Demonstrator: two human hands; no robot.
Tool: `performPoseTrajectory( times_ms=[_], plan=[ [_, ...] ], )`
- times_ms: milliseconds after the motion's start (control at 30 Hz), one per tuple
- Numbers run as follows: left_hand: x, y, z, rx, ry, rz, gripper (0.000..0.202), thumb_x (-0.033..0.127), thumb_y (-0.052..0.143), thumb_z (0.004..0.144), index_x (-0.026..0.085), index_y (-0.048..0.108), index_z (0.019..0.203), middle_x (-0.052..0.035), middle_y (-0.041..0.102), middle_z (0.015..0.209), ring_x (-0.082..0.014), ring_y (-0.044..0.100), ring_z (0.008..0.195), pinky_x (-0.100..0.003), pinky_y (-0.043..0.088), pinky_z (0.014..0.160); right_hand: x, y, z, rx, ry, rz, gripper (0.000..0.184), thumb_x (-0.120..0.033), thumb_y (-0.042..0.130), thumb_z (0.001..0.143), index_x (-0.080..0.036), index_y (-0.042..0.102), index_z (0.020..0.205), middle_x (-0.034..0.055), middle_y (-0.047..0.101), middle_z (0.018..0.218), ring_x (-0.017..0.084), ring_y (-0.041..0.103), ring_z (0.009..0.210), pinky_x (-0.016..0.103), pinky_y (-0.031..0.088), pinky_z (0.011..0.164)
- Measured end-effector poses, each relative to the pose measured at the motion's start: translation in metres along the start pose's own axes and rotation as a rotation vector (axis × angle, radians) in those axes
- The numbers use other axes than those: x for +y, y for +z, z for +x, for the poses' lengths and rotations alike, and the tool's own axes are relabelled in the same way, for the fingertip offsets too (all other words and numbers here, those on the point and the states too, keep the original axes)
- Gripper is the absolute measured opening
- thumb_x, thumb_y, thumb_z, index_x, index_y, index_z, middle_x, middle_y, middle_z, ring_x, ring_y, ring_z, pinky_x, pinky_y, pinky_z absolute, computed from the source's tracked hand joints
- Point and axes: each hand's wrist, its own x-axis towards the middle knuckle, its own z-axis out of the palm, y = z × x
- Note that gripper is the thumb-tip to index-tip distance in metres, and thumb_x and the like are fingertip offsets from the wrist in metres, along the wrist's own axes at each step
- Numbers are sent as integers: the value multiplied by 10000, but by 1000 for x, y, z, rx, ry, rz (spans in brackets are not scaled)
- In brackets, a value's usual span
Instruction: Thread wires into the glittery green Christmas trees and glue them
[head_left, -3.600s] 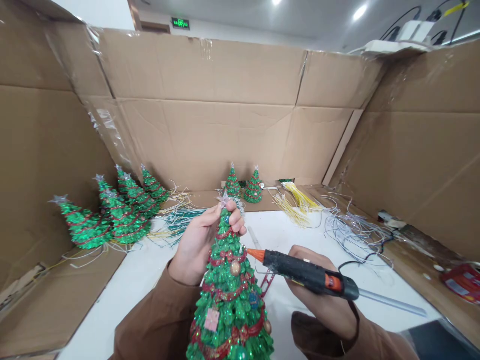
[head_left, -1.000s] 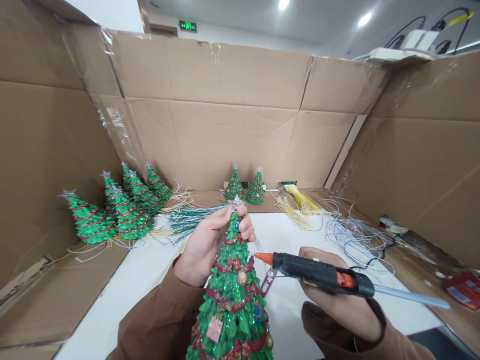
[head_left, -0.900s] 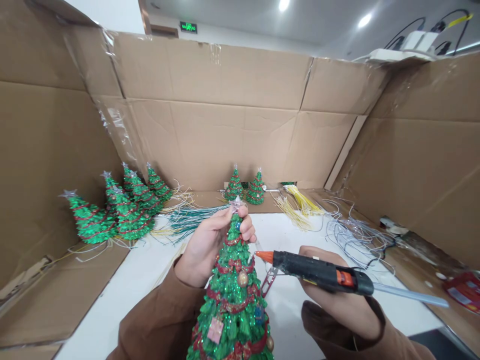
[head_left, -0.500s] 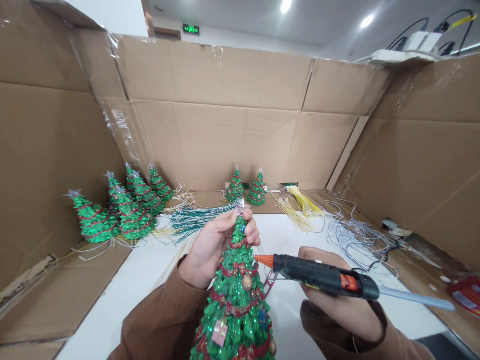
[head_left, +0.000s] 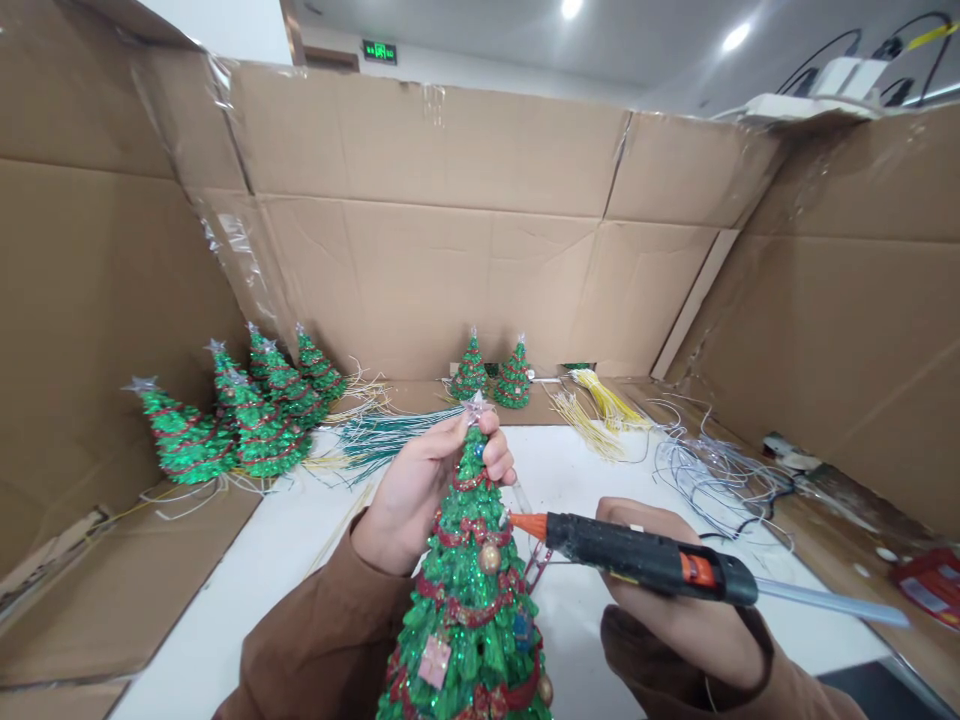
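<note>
Head view: pinching the glittered green Christmas tree figurine (head_left: 472,600) just below its clear star topper (head_left: 477,406) with the left hand (head_left: 409,490), curling the fingers around the narrow tip. Holding the figurine upright over the white tabletop (head_left: 574,462), running its base out of view at the bottom edge. Displaying a gold bauble (head_left: 489,557) and a pink gift box (head_left: 434,661) on its front.

Gripping the black hot glue gun (head_left: 630,550) in the right hand (head_left: 667,608), partly hiding the fingers behind the barrel. Directing the orange nozzle (head_left: 529,526) at the figurine's right side, level with an upper red garland; not clearly showing whether the tip is touching. Extending a translucent glue stick (head_left: 832,600) from the rear. Showing a red ladder-shaped piece (head_left: 536,568) just below the nozzle.

Showing, beyond the hands, green-and-white wires (head_left: 386,440) at left, yellow wires (head_left: 607,400) right of centre and tangled white wires (head_left: 701,470) farther right. Displaying two similar tree figurines (head_left: 514,380) at the back and a group of six trees (head_left: 262,435) at left. Enclosing the tabletop with cardboard panels (head_left: 420,290).
</note>
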Motion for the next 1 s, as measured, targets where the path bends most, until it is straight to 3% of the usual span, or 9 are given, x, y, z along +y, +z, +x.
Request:
performPoseTrajectory(
  times_ms=[633,1000],
  plan=[
    [-1,0,0,10,-5,-26,309,86,292,879,104,551,710,-22,441,572,-114,468,514,-250,430,587,3,4,-1,8,72,-18,226,-151,487,744,-209,341,582,-50,389,540,103,380,485,222,312,461],
    [2,0,0,7,3,-27,333,116,286,899,101,556,704,-16,427,563,-112,462,511,-242,424,572,1,2,-2,15,73,-24,219,-133,483,749,-212,365,582,-42,429,549,108,419,490,218,339,463]
  ],
)
